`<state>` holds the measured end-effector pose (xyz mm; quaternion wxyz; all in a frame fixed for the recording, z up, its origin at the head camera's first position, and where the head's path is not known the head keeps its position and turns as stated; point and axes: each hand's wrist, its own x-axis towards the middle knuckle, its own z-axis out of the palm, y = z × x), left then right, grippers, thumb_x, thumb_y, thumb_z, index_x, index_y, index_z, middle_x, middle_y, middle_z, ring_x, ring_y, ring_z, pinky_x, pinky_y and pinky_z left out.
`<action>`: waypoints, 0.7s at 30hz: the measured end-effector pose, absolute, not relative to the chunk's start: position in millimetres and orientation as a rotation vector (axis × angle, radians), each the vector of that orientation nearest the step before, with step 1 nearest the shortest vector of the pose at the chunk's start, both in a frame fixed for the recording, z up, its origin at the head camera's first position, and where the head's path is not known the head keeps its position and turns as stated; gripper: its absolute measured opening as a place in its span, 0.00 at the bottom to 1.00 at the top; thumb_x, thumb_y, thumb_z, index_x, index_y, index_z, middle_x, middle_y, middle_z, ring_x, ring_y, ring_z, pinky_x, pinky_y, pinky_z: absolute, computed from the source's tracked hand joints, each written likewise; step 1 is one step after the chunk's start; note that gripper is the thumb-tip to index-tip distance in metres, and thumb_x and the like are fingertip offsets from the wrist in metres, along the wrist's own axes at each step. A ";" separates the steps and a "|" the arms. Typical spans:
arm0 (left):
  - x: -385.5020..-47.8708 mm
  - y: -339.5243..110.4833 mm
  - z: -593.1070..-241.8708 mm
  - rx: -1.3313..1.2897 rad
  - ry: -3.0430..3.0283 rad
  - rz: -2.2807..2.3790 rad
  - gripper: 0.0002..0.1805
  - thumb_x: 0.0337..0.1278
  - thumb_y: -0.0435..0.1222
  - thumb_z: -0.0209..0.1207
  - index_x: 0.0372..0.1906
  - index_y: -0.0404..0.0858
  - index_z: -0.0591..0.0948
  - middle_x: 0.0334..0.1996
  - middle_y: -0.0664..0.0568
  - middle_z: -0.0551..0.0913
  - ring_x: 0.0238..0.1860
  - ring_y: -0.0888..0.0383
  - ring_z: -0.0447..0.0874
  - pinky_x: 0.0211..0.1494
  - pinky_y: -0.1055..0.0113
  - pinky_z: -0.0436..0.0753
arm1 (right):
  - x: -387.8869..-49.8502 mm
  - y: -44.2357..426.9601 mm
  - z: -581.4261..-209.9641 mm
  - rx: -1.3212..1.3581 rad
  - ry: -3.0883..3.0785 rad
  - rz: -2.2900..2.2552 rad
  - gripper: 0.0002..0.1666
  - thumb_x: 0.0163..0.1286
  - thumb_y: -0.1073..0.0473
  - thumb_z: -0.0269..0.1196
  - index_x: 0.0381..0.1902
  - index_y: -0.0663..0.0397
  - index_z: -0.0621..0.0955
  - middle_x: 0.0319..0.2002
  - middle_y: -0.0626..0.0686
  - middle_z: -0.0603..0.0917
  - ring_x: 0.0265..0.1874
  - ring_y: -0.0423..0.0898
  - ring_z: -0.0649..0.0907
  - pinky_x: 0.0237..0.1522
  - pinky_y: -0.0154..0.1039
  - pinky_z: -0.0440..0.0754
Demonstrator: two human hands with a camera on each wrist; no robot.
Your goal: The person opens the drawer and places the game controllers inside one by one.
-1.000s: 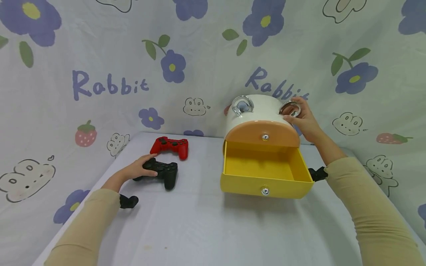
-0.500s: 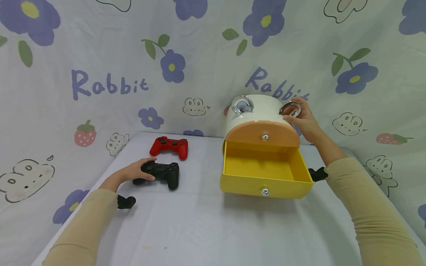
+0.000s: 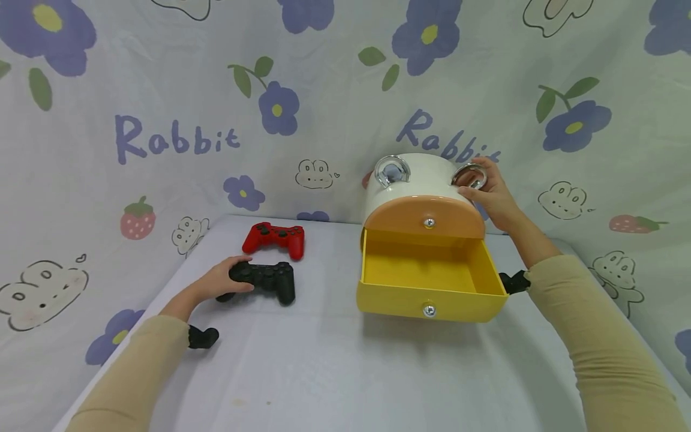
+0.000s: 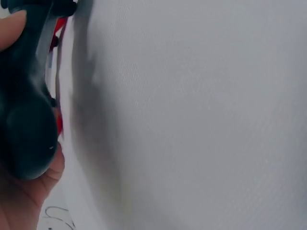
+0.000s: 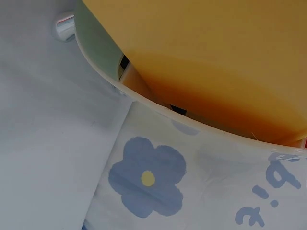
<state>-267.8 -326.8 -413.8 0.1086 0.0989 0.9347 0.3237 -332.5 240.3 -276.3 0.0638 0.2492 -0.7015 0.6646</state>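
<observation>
My left hand (image 3: 221, 281) grips the left handle of a black game controller (image 3: 278, 279), its thumb along the near side. In the left wrist view the black controller (image 4: 26, 129) appears close up, with fingers behind it and a shadow beside it on the white surface. My right hand (image 3: 495, 195) holds the right chrome ring (image 3: 457, 174) on top of a white, round-topped drawer box (image 3: 426, 171). Its lower yellow drawer (image 3: 396, 298) is pulled out and empty; the upper orange drawer (image 3: 399, 214) is closed. The right wrist view shows the yellow drawer (image 5: 216, 52) but no hand.
Behind the black controller lies a red game controller (image 3: 276, 237) on the white table (image 3: 302, 366). A second chrome ring (image 3: 381, 171) sits on the box's left top. A printed cloth (image 3: 324, 90) hangs behind the table.
The black controller has shifted slightly right and its right handle has risen a little in the left hand. The right hand and the drawer box have stayed in place.
</observation>
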 end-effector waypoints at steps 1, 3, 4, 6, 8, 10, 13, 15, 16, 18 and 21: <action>-268.0 -326.1 -413.3 0.294 2.772 0.942 0.44 0.47 0.49 0.63 0.67 0.36 0.58 0.64 0.30 0.54 0.62 0.34 0.54 0.59 0.34 0.58 | -332.6 240.3 -276.4 0.750 -2.119 2.009 0.30 0.64 0.73 0.53 0.56 0.36 0.64 0.36 0.43 0.76 0.30 0.37 0.72 0.35 0.22 0.74; -268.3 -324.4 -412.1 0.276 2.806 0.938 0.43 0.47 0.49 0.63 0.66 0.35 0.59 0.64 0.30 0.56 0.61 0.34 0.56 0.58 0.35 0.59 | -332.4 240.2 -276.4 0.745 -2.122 2.007 0.30 0.64 0.73 0.54 0.56 0.36 0.64 0.36 0.42 0.76 0.29 0.37 0.72 0.35 0.22 0.74; -268.4 -323.7 -411.0 0.261 2.818 0.933 0.43 0.47 0.49 0.63 0.66 0.35 0.59 0.64 0.30 0.57 0.61 0.34 0.57 0.58 0.35 0.60 | -332.4 240.2 -276.3 0.744 -2.122 2.008 0.30 0.64 0.73 0.53 0.56 0.35 0.64 0.36 0.42 0.76 0.29 0.37 0.72 0.35 0.22 0.74; -269.0 -322.6 -408.6 0.247 2.838 0.932 0.43 0.47 0.49 0.62 0.65 0.35 0.60 0.63 0.30 0.57 0.60 0.34 0.58 0.58 0.36 0.61 | -332.5 240.2 -276.2 0.745 -2.125 2.004 0.30 0.65 0.73 0.54 0.56 0.36 0.64 0.36 0.42 0.76 0.29 0.37 0.72 0.35 0.22 0.74; -269.4 -321.1 -404.8 0.237 2.856 0.939 0.42 0.47 0.48 0.62 0.65 0.35 0.60 0.63 0.30 0.57 0.60 0.34 0.58 0.58 0.36 0.62 | -332.4 240.0 -275.9 0.749 -2.127 2.001 0.30 0.65 0.73 0.53 0.56 0.36 0.64 0.36 0.42 0.76 0.29 0.37 0.72 0.35 0.22 0.74; -270.1 -319.7 -399.9 0.239 2.879 0.952 0.42 0.47 0.48 0.62 0.65 0.34 0.60 0.64 0.30 0.58 0.60 0.35 0.59 0.58 0.36 0.62 | -332.3 239.7 -275.9 0.749 -2.126 2.008 0.30 0.65 0.73 0.53 0.56 0.36 0.64 0.36 0.42 0.76 0.29 0.37 0.72 0.34 0.22 0.75; -271.1 -316.2 -390.3 0.265 2.915 0.973 0.41 0.48 0.47 0.62 0.65 0.33 0.60 0.63 0.31 0.59 0.60 0.35 0.60 0.58 0.37 0.63 | -332.4 239.3 -276.1 0.744 -2.123 2.019 0.30 0.65 0.73 0.54 0.57 0.37 0.64 0.36 0.42 0.76 0.28 0.37 0.72 0.34 0.22 0.75; -271.7 -313.6 -383.3 0.272 2.934 0.982 0.42 0.48 0.47 0.62 0.65 0.32 0.59 0.63 0.31 0.59 0.59 0.35 0.61 0.57 0.38 0.64 | -332.3 239.3 -276.1 0.737 -2.121 2.024 0.30 0.65 0.73 0.53 0.57 0.38 0.64 0.36 0.42 0.76 0.27 0.37 0.72 0.34 0.22 0.75; -271.9 -311.8 -379.3 0.270 2.938 0.986 0.42 0.49 0.46 0.62 0.65 0.32 0.59 0.63 0.31 0.59 0.59 0.35 0.61 0.57 0.38 0.64 | -332.1 239.3 -276.0 0.732 -2.121 2.024 0.30 0.65 0.73 0.53 0.58 0.39 0.63 0.37 0.42 0.76 0.27 0.37 0.71 0.34 0.22 0.75; -271.8 -308.4 -371.8 0.258 2.942 0.996 0.42 0.49 0.47 0.61 0.66 0.33 0.58 0.63 0.31 0.59 0.59 0.35 0.61 0.57 0.38 0.65 | -332.1 239.5 -275.9 0.721 -2.127 2.019 0.30 0.65 0.73 0.53 0.58 0.39 0.63 0.37 0.42 0.76 0.26 0.37 0.71 0.34 0.22 0.74; -270.7 -302.7 -359.9 0.248 2.950 1.007 0.43 0.49 0.47 0.61 0.66 0.33 0.58 0.63 0.31 0.59 0.59 0.35 0.62 0.56 0.38 0.65 | -331.4 239.2 -275.0 0.709 -2.138 2.011 0.30 0.65 0.74 0.53 0.58 0.40 0.63 0.37 0.42 0.75 0.26 0.37 0.71 0.34 0.22 0.74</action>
